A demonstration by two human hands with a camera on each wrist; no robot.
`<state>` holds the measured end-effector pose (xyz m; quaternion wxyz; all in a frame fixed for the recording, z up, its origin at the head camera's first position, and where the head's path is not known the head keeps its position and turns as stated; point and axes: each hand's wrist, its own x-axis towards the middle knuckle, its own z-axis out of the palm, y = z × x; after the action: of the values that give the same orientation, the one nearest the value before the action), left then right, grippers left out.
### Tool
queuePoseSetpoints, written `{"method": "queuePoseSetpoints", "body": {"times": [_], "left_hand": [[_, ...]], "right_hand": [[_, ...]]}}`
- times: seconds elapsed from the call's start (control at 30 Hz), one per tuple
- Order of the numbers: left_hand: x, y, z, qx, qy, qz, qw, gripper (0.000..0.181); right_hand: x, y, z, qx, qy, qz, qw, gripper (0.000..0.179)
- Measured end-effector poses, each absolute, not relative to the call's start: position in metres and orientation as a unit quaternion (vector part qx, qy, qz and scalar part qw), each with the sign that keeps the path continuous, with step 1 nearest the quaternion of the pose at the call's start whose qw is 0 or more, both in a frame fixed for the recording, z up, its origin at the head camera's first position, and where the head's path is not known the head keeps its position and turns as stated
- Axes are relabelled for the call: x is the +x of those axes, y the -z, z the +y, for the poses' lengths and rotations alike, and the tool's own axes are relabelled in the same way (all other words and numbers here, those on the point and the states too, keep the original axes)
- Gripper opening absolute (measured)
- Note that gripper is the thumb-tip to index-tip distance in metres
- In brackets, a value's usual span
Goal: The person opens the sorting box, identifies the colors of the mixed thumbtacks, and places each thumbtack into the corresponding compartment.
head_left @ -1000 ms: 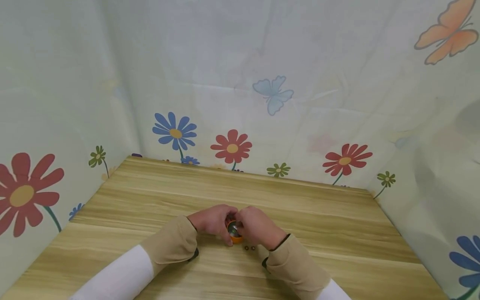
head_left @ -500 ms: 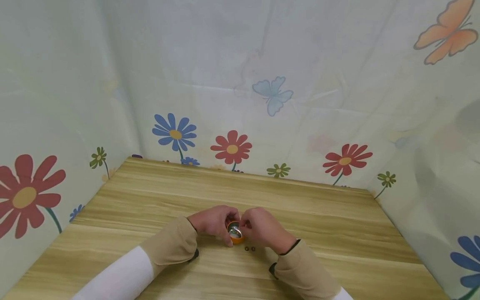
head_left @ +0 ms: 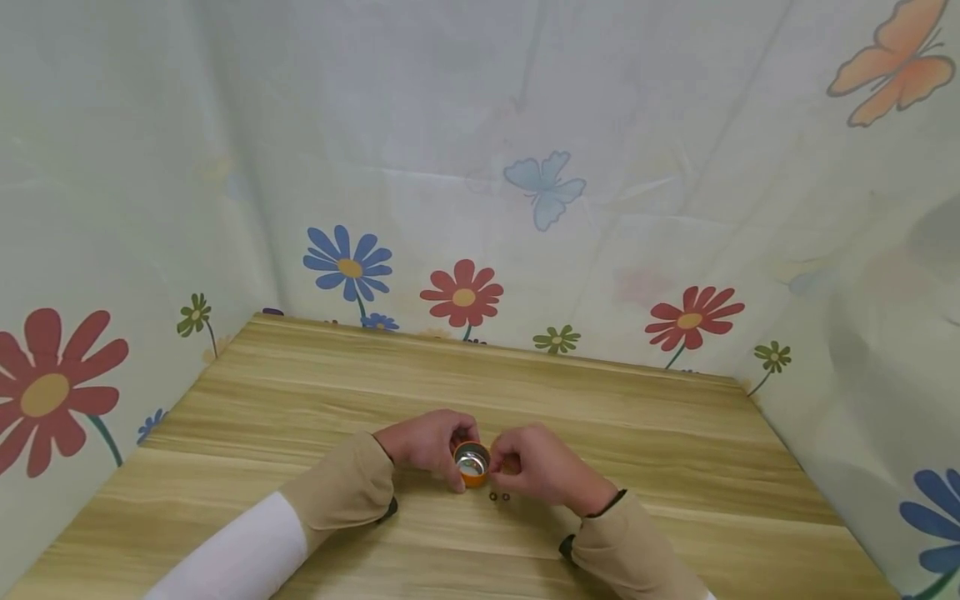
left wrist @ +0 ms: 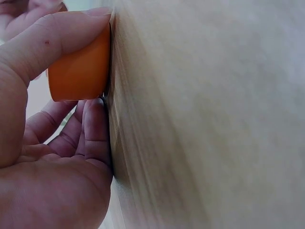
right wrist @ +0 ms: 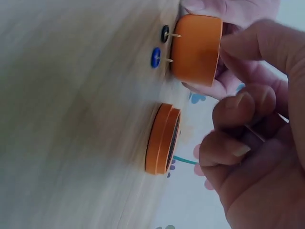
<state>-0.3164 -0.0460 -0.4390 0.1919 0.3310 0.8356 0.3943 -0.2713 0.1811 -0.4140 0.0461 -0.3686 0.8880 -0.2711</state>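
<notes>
My left hand [head_left: 426, 446] curls round a small orange round tin [head_left: 472, 479] with a shiny metal inside, standing on the table. In the left wrist view the thumb lies along the tin's side and the other fingers are below it. My right hand [head_left: 536, 467] is at the tin's right side, index finger and thumb close to the rim, the other fingers curled. I cannot tell whether its fingertips hold anything. Beside the tin lie a blue thumbtack [right wrist: 156, 57] and a black thumbtack [right wrist: 165, 34], points up.
An orange round lid [right wrist: 158, 138] rests on the table near the tin; in the head view my right hand hides it. The wood-grain table [head_left: 337, 375] ends at a pale cloth wall [head_left: 420, 133] printed with flowers and butterflies.
My right hand has drawn back to the right from over the tin's mouth, uncovering its inside. My left hand, the tin and the two thumbtacks stay in place.
</notes>
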Motion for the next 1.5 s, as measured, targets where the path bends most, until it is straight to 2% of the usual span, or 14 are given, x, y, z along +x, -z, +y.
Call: {"method": "queuePoseSetpoints", "body": {"times": [0.3,0.53,1.0,1.27,1.5], "left_hand": [[-0.319,0.441,-0.046,0.333,-0.403,0.83,0.194,0.049],[-0.319,0.442,-0.046,0.326,-0.39,0.839,0.195,0.049],[-0.319,0.442,-0.046,0.328,-0.403,0.832,0.196,0.049],[-0.317,0.44,-0.046,0.33,-0.397,0.836,0.187,0.049],[-0.315,0.439,-0.046,0.326,-0.395,0.837,0.192,0.048]], "right_hand": [[-0.269,0.421,0.186,-0.428,0.208,0.878,0.049,0.01],[-0.269,0.427,0.182,-0.444,0.177,0.878,0.013,0.011],[-0.261,0.423,0.175,-0.457,0.109,0.883,-0.019,0.011],[-0.258,0.425,0.17,-0.449,0.045,0.892,-0.018,0.019],[-0.256,0.426,0.174,-0.44,0.076,0.895,0.002,0.014]]}}
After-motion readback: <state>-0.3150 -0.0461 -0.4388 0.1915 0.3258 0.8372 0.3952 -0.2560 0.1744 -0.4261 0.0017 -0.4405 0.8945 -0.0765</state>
